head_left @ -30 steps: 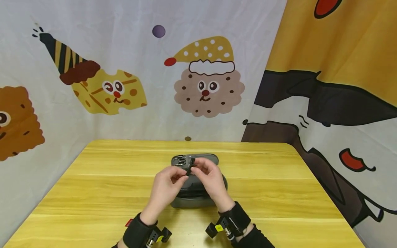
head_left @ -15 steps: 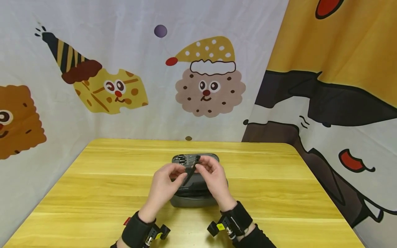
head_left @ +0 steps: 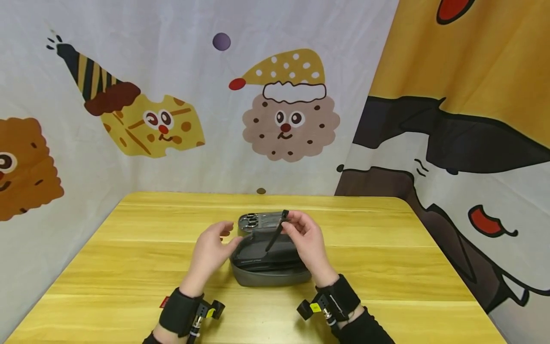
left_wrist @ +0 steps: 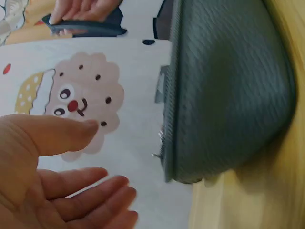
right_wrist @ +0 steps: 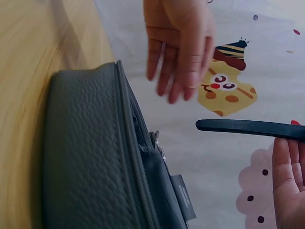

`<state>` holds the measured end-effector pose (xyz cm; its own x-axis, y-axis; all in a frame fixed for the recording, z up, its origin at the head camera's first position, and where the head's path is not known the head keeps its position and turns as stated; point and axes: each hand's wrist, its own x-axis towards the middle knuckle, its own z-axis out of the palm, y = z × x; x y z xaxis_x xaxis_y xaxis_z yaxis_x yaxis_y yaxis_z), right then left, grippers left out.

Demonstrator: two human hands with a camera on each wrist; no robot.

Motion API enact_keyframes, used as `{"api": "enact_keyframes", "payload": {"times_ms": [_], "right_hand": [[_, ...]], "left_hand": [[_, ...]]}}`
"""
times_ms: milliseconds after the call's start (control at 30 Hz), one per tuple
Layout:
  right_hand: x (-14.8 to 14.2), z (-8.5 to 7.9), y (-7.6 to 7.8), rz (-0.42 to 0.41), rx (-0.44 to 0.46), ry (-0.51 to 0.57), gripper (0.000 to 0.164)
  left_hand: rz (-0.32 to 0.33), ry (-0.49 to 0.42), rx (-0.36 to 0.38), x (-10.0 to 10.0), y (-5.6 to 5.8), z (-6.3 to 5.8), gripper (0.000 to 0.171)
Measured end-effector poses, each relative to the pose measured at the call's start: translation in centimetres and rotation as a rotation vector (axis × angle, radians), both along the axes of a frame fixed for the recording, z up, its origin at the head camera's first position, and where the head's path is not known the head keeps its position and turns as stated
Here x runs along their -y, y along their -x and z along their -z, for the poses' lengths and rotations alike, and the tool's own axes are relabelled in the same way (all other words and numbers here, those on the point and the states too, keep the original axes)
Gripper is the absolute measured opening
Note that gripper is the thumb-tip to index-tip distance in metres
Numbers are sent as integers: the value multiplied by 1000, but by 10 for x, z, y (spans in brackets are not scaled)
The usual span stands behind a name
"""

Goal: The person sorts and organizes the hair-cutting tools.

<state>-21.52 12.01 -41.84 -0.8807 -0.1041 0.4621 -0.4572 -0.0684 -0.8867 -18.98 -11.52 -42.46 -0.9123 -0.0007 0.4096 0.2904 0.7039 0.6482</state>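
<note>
My right hand [head_left: 310, 241] pinches a slim black razor-shaped tool [head_left: 275, 236] near its wider top end. The tool's long, gently curved handle [right_wrist: 245, 126] slants down over an open dark grey zip case [head_left: 271, 278]. In the left wrist view, the tool [left_wrist: 88, 27] shows an angular head at one end. My left hand [head_left: 210, 251] hovers beside the case's left rim with fingers parted and nothing in them; the right wrist view shows this left hand [right_wrist: 181, 43] hanging loose too. Black lining fills the case body, and what lies under it is hidden.
Behind the case body lies its raised lid, where several shiny metal tools [head_left: 249, 220] sit in loops at the left. A zip edge [right_wrist: 125, 109] runs along the case's rim. The wooden table [head_left: 386, 267] meets a cartoon-printed curtain [head_left: 180, 177] at the back.
My left hand has let go of the black tool and drawn away left. The right hand has lifted the tool up and to the right, uncovering more of the case.
</note>
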Motion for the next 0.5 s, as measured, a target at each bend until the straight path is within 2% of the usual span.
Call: {"api": "enact_keyframes", "payload": {"times_ms": [233, 367, 500], "right_hand": [[-10, -2, 4, 0, -13, -39, 22], [-15, -1, 6, -4, -19, -72, 21], [-18, -1, 8, -7, -37, -109, 20]], "left_hand": [[-3, 64, 163, 5, 5, 6, 48], [4, 86, 214, 6, 7, 12, 43], [10, 103, 231, 6, 7, 16, 34]]}}
